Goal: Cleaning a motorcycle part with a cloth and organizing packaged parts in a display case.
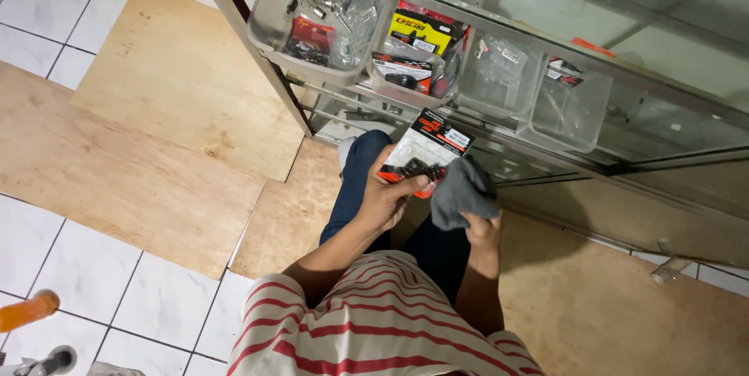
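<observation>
- Gripped between thumb and fingers of the left hand (384,203) is a small flat packet (427,153), pinched at its near lower corner, thumb on the front face; the right hand (481,230) is closed around a bunched grey cloth (462,193) that touches the packet's right edge
- Both hands sit just in front of the person's body, above the dark trousers (357,181) and the red-and-white striped shirt (374,329), over the plywood floor sheet (156,157)
- Packet, by my judgement: very light, a thin card back with a clear plastic blister, stiff enough to hold by one corner yet easy to crease; the plastic front looks smooth and a little slippery, so a pinch across card and film at an edge, clear of the bulge, seems the safest hold
- Cloth, by my judgement: soft, limp and light, it takes any shape and will not slip; a loose fistful is enough
- Look of the packet: rectangular, black and red card with a white label patch at the far end, small dark parts showing through the clear lower half, tilted so the top leans away to the right
- Look of the cloth: plain mid-grey, crumpled, with a fold hanging over the fingers
- Farther off, a glass display cabinet (663,122) holds clear plastic bins (573,111) of similar packets and small metal parts
- Near left, an orange handle (27,310) lies over the white floor tiles (86,267)
</observation>
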